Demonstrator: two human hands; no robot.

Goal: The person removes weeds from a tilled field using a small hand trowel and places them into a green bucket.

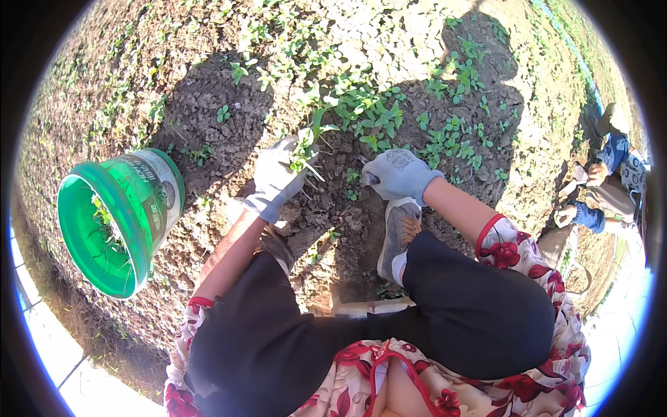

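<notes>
My left hand point(276, 178), in a pale grey work glove, is closed round a bunch of uprooted green seedlings point(306, 149), their leaves and thin stems sticking out past the fingers. Beside it, my right hand point(401, 174) wears a matching glove and is curled into a fist just above the soil. A small bit of something dark and metallic point(372, 178) peeks out at its thumb side; the rest is covered by the fingers. Low leafy plants point(365, 111) grow in the crumbly soil right beyond both hands.
A green plastic bucket point(167, 191) lies tipped at the left, with some plucked greenery point(104, 212) inside. My shoe point(397, 233) stands below the right hand. Another person point(608, 181) crouches at the far right. A light blue line point(577, 52) runs along the upper right; paving point(83, 382) borders the lower left.
</notes>
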